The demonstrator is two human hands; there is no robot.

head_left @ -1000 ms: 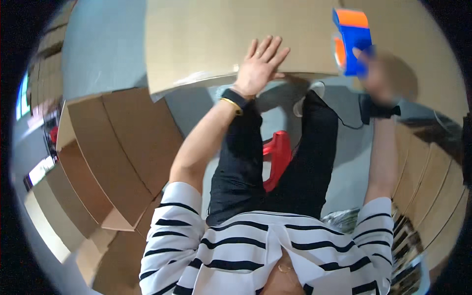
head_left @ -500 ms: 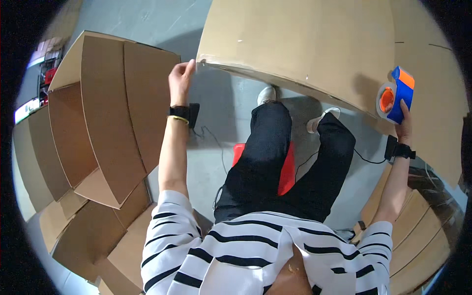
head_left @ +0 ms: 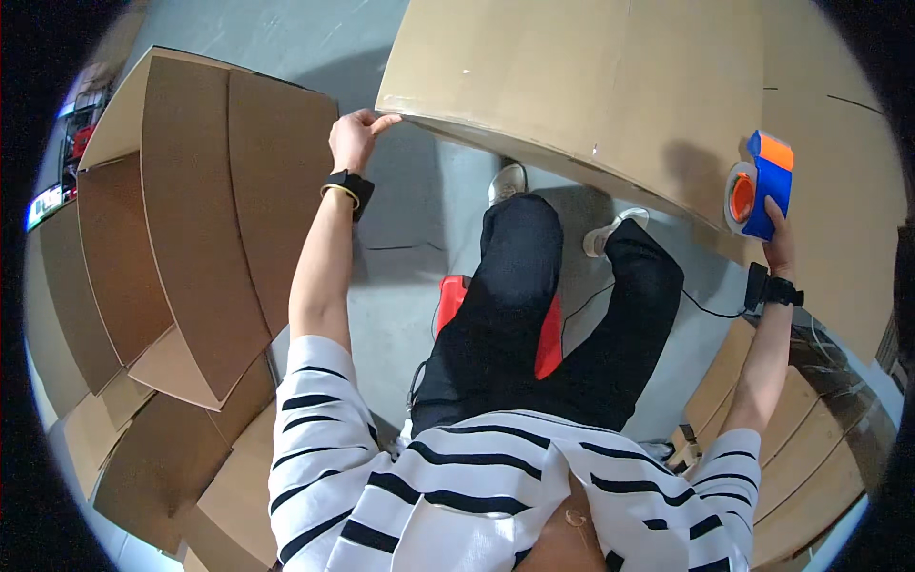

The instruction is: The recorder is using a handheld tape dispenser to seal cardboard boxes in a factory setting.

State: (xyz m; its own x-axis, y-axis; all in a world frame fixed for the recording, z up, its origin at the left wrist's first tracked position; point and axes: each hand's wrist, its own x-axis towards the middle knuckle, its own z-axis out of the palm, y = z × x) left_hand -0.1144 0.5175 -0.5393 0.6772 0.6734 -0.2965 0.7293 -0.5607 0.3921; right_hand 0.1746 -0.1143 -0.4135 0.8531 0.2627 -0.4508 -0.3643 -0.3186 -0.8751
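Observation:
My right hand (head_left: 779, 240) is wrapped round a blue and orange tape dispenser (head_left: 772, 186), held over the right part of a large cardboard box (head_left: 572, 76). A roll with an orange core sits on the dispenser's left side. At the box's near left corner is my left hand (head_left: 356, 139), fingers curled in and thumb pointing right along the edge. Whatever may be pinched there is too small to make out. A shiny strip, like clear tape, shows on the box near that corner.
Open cardboard boxes (head_left: 191, 191) stand on the left, with more cardboard below them. Flattened cardboard (head_left: 782, 448) lies at the lower right. Under my legs is a red object (head_left: 452, 300). Thin dark cables run near the floor (head_left: 400, 210).
My left hand has turned, its fingers curling and thumb swinging right against the box corner. The dispenser in my right hand has shifted slightly left. The whole view has moved a little.

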